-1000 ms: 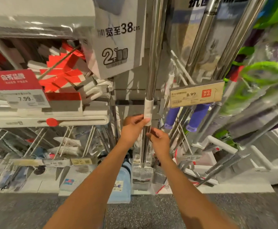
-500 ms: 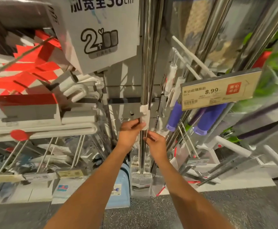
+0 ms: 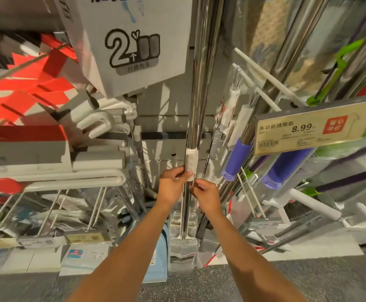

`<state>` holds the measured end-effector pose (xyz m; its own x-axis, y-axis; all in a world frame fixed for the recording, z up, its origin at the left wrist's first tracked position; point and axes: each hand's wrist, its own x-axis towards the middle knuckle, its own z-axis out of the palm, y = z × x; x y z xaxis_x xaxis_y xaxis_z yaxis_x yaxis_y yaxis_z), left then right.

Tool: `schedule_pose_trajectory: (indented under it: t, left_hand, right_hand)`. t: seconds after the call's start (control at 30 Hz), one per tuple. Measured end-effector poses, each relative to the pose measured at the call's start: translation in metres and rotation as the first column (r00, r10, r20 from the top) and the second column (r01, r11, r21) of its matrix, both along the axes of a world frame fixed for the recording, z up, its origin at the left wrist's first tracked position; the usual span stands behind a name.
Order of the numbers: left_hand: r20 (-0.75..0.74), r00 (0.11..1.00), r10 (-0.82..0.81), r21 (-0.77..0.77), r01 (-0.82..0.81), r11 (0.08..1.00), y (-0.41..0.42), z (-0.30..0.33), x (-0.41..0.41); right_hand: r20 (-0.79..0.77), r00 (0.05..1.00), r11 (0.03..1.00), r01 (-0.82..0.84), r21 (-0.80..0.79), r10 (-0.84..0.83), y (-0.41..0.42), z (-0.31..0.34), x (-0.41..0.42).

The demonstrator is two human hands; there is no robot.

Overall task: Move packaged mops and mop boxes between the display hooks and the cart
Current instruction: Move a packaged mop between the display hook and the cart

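A packaged mop with a shiny steel handle (image 3: 196, 101) hangs upright in the middle of the display, its wrapped head (image 3: 183, 245) near the floor. A white collar (image 3: 191, 160) rings the handle at mid-height. My left hand (image 3: 173, 185) grips the handle just below that collar. My right hand (image 3: 206, 196) pinches the same handle a little lower, from the right. A grey mop box (image 3: 132, 46) printed with a large 2 hangs at the upper left of the handle.
White display hooks (image 3: 264, 81) jut out on the right behind a yellow 8.99 price tag (image 3: 312, 129), with purple-gripped handles (image 3: 236, 160) beside them. Red and white packaged mops (image 3: 36, 136) fill the left hooks. Speckled floor (image 3: 177, 286) lies below. No cart is in view.
The view has moved closer to the display and tilted down. Both hands stay on the steel handle by the white collar, shifting slightly lower in the picture.
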<state>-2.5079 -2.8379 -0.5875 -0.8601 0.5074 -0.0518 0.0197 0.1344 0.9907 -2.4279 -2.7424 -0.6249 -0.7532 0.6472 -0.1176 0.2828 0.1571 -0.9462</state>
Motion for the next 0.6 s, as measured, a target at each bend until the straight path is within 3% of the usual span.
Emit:
schedule_pose_trajectory:
  t: [0.23, 0.43, 0.6]
  left_hand:
    - [-0.069, 0.998, -0.014, 0.006, 0.015, 1.0, 0.002, 0.019, -0.01]
    - [-0.021, 0.997, 0.077, 0.025, -0.077, 0.997, 0.017, 0.049, -0.024]
    - [0.065, 0.998, -0.021, 0.117, 0.013, 0.993, 0.011, 0.071, -0.034]
  right_hand:
    - [-0.057, 0.998, 0.999, 0.031, 0.018, -0.03, -0.005, 0.023, -0.003]
    - [-0.043, 0.994, 0.994, 0.102, 0.027, -0.101, -0.003, 0.063, -0.011]
    - [-0.117, 0.989, 0.995, 0.093, 0.034, -0.089, -0.001, 0.09, -0.02]
